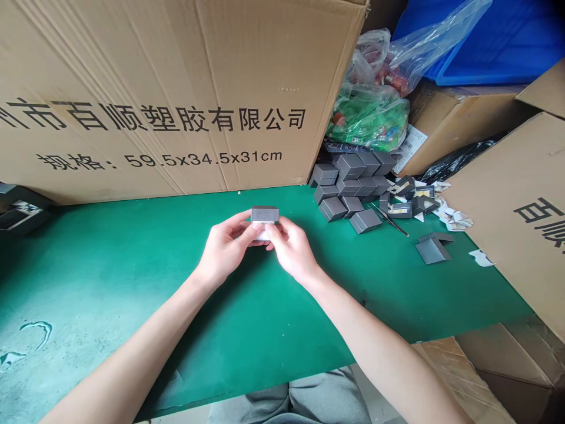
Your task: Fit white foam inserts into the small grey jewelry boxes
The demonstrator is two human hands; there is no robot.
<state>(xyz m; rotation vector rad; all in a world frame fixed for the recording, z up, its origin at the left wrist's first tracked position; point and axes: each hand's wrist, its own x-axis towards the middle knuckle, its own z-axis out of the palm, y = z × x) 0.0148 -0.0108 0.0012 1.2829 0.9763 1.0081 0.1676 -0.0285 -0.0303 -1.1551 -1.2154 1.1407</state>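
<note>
Between both hands is a small dark grey box (pixel 265 214) with a pale inner part showing below its top, held above the green tabletop. My left hand (pixel 226 246) grips its left side, thumb pressed on the pale part. On the other side my right hand (pixel 292 242) grips it the same way, with the two thumbs close together. The fingers behind and under the box are mostly hidden.
A large cardboard box (pixel 176 70) stands along the back. Several grey boxes (pixel 351 166) are piled back right, beside tweezers (pixel 391 220) and opened box parts (pixel 399 207). A bent grey cover (pixel 432 249) lies nearer. Another carton (pixel 521 176) borders the right edge.
</note>
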